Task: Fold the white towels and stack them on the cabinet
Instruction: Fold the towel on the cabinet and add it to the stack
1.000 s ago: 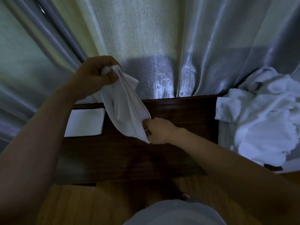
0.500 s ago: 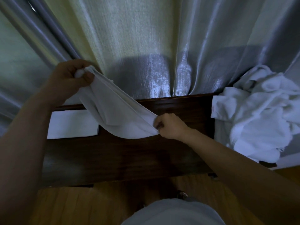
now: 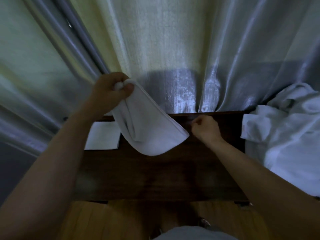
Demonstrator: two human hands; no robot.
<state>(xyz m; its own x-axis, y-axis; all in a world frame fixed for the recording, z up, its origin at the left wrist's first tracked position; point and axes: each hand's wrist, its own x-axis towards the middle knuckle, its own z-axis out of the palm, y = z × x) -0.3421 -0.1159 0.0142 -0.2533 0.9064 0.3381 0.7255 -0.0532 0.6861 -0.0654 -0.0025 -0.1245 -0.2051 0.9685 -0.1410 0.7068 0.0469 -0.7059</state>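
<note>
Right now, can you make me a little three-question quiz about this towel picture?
1. True or false: the right hand grips the hanging towel.
2. Which hand pinches that towel's top corner?
3. Where is the folded towel? A) on the cabinet B) on the floor C) on the towel pile

Key: 1 false, it is curled beside the towel, holding nothing; 2 the left hand; 3 A.

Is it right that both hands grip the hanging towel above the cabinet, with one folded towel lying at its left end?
Not quite: in the head view only the left hand grips the hanging towel; the right hand is beside it, apart. The folded towel does lie at the cabinet's left end.
</note>
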